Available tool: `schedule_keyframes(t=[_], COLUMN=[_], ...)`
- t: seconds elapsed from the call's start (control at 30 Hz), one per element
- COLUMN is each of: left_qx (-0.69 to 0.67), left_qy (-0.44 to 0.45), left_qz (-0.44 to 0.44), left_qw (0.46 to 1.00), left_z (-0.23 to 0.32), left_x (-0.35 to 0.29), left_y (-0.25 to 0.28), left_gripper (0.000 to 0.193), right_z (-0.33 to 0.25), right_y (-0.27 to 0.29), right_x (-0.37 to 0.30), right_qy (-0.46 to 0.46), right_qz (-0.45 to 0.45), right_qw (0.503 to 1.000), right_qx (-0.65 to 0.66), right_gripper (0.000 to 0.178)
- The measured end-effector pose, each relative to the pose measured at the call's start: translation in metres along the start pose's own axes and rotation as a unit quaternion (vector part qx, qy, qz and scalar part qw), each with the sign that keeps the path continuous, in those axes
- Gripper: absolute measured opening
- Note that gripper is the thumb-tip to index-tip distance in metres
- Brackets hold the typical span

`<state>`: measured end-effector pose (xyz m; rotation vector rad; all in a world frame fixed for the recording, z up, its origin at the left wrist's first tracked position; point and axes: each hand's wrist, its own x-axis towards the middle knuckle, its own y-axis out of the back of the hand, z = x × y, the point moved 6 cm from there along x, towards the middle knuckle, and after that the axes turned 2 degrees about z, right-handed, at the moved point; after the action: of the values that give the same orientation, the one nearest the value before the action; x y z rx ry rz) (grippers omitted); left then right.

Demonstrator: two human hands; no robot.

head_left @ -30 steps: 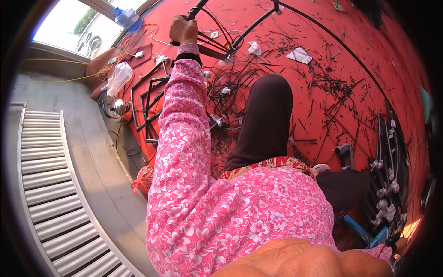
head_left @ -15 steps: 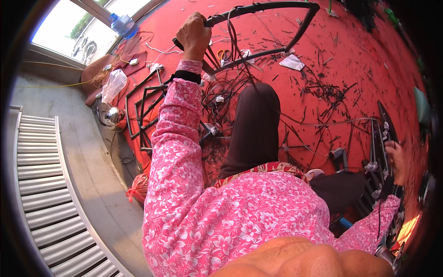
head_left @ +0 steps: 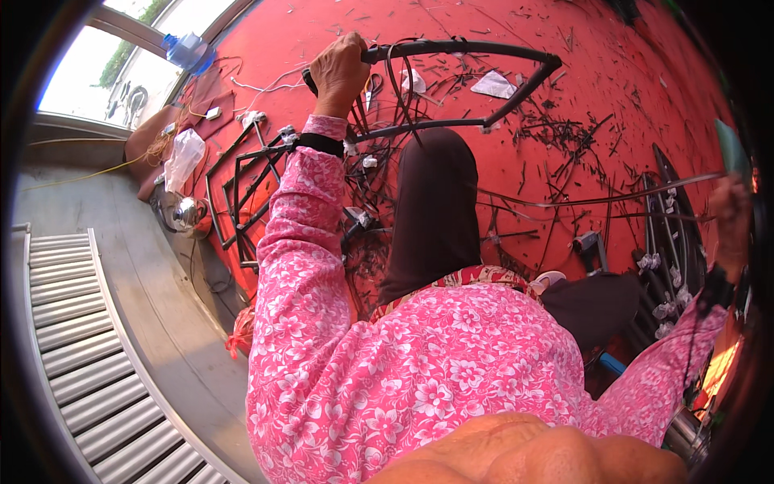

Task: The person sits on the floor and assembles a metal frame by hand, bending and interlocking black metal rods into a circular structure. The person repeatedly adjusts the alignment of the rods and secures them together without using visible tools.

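My left hand is closed around one end of a bent black tubular frame, raised over the red floor. Dark, thin strips loop over that frame and hang by my raised knee. At the far right is my right hand, blurred, its fingers apparently closed at the end of a long brown strip. This strip runs nearly straight from beside my knee to the hand. Exactly how the fingers grip it is smeared.
Several black frames lie left of my knee. Orange-handled scissors and white scraps rest beyond it. Dark cuttings litter the floor. Wrapped black tubes lie at right. A slatted metal rack stands left.
My right hand has moved up and outward to the right, drawing the brown strip straighter. The frame in my left hand has tilted and come a little lower. The whole view has shifted slightly.
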<state>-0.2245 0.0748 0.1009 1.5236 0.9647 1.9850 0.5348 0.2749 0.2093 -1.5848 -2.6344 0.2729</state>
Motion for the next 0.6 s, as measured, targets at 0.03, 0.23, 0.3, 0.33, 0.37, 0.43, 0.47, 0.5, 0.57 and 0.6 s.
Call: schedule_keyframes(t=[0.03,0.23,0.3,0.33,0.37,0.43,0.47,0.5,0.57,0.6], left_qx=[-0.003,-0.024,-0.028,-0.031,-0.028,-0.021,-0.018,-0.018,-0.028,-0.032], left_qy=[-0.019,-0.067,-0.072,-0.077,-0.085,-0.083,-0.078,-0.08,-0.076,-0.071], left_qz=[-0.005,-0.03,-0.018,-0.018,-0.014,-0.008,-0.008,-0.003,0.004,0.005], left_qw=[1.0,0.997,0.997,0.996,0.996,0.996,0.997,0.997,0.997,0.997], left_z=[0.003,0.007,0.008,0.009,0.011,0.016,0.02,0.024,0.034,0.039], left_x=[0.0,-0.003,0.002,0.004,0.007,0.016,0.02,0.023,0.028,0.031], left_y=[0.0,0.015,0.025,0.03,0.034,0.042,0.045,0.05,0.058,0.061], left_gripper=[0.016,0.017,0.017,0.017,0.016,0.015,0.015,0.013,0.013,0.014], right_z=[-0.022,0.127,0.232,0.267,0.302,0.333,0.331,0.327,0.307,0.293], right_y=[0.053,0.368,0.377,0.375,0.351,0.303,0.275,0.242,0.181,0.15], right_x=[0.004,-0.049,-0.077,-0.095,-0.098,-0.111,-0.114,-0.106,-0.082,-0.064], right_qy=[0.039,-0.156,-0.253,-0.274,-0.269,-0.289,-0.253,-0.232,-0.166,-0.132], right_qz=[0.042,0.342,0.344,0.418,0.379,0.419,0.429,0.372,0.296,0.282], right_qw=[0.998,0.926,0.9,0.864,0.878,0.815,0.786,0.771,0.716,0.664], right_qx=[0.04,0.037,0.088,-0.059,-0.112,-0.278,-0.365,-0.462,-0.61,-0.68], right_gripper=[0.009,0.027,0.033,0.033,0.032,0.037,0.044,0.044,0.044,0.044])
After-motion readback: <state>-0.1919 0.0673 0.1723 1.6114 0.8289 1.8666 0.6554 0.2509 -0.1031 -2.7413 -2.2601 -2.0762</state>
